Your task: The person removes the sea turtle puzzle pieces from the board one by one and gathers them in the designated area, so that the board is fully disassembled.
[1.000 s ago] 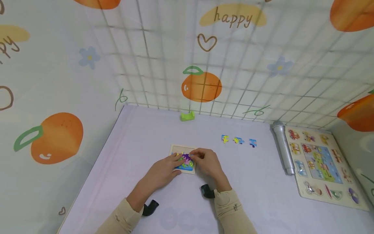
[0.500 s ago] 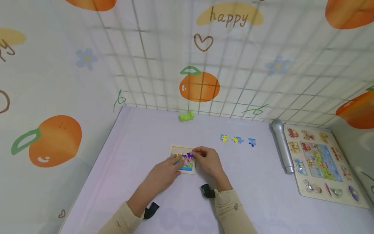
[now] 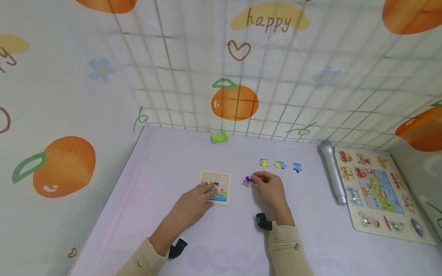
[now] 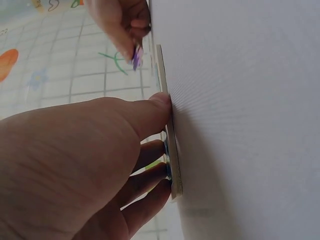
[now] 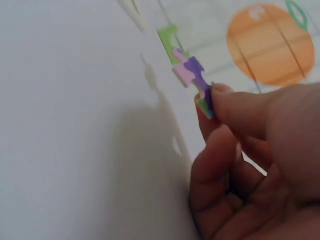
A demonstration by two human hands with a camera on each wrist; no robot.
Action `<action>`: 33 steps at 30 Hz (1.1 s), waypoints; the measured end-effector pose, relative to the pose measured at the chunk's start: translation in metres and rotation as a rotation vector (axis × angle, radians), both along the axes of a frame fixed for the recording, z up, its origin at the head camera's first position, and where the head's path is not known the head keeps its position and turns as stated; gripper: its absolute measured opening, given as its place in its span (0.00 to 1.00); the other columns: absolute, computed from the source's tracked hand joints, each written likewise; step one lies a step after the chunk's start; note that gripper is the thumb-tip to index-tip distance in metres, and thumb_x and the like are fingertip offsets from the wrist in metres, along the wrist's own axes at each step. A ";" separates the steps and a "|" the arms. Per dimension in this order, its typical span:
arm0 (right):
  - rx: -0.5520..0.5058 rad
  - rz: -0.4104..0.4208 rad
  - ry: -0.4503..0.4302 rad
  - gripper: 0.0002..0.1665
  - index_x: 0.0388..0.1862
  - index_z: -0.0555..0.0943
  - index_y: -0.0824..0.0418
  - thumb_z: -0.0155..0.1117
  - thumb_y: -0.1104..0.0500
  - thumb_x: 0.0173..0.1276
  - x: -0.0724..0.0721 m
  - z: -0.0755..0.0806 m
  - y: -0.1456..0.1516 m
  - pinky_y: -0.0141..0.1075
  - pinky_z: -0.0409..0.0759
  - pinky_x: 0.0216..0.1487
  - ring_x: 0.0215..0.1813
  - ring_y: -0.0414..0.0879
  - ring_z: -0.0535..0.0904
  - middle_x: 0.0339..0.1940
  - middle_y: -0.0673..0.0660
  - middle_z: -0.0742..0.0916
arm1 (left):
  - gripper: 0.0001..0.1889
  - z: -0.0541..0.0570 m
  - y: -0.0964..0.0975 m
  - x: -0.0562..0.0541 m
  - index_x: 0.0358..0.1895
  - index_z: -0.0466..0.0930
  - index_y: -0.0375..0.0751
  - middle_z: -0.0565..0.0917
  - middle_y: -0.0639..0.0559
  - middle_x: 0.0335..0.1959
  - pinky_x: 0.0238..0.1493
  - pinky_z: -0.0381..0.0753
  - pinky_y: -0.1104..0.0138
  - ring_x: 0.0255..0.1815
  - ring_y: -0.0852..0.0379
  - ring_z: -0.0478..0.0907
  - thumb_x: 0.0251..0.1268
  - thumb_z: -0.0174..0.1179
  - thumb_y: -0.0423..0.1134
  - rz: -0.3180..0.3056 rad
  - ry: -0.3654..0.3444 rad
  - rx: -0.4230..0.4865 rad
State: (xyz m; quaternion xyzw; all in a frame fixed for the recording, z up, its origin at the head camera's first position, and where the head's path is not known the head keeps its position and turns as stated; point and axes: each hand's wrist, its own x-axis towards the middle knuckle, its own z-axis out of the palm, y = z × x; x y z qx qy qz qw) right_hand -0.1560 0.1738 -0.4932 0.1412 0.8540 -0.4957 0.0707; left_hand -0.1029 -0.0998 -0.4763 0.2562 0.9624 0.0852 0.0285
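In the head view a small wooden puzzle tray lies on the table with several colourful pieces in its lower part. My left hand rests on it. The left wrist view shows the thumb touching the edge of the tray while the fingers press its face. To the right of the tray, my right hand pinches a purple and pink jigsaw piece between thumb and fingertips, raised off the table. The right wrist view shows this piece held tilted, partly covered by the thumb.
Three loose jigsaw pieces, including a yellow and blue one, lie behind my right hand. A green block stands near the back wall. At right are a silver microphone and a large picture board.
My right hand has lifted the purple and pink jigsaw piece out of the tray and carried it right, baring wood there. My left hand stays on the tray.
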 end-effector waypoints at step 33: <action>0.160 -0.416 0.034 0.19 0.56 0.86 0.60 0.59 0.51 0.77 0.016 -0.010 0.120 0.27 0.76 0.23 0.19 0.36 0.77 0.45 0.60 0.87 | 0.25 0.000 -0.002 -0.001 0.67 0.80 0.45 0.77 0.47 0.72 0.70 0.76 0.54 0.73 0.46 0.73 0.70 0.66 0.46 0.010 -0.047 0.074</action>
